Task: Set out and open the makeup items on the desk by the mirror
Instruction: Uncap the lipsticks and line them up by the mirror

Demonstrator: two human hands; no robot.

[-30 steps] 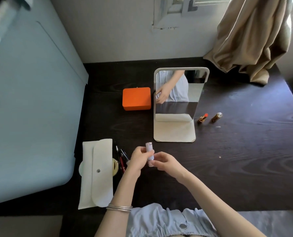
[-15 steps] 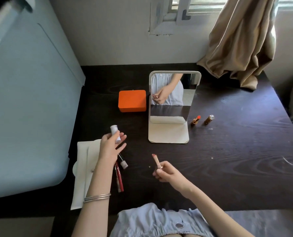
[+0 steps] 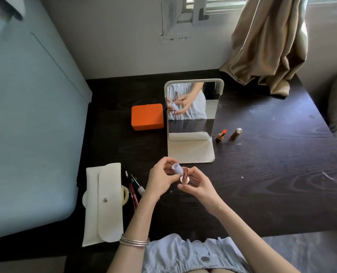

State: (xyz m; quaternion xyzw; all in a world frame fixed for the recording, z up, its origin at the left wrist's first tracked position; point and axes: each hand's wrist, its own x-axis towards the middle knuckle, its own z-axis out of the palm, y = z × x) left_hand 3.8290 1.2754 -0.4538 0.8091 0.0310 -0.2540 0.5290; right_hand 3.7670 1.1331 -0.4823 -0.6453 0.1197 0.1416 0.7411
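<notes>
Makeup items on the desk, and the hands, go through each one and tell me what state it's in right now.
Pink lipstick: uncapped, held upright by right hand.
Pale cap: off, held by left hand.
Orange lipstick: uncapped, standing right of the mirror.
Gold cap: off, standing beside it.
White pouch: flap closed.
Orange box: closed.
</notes>
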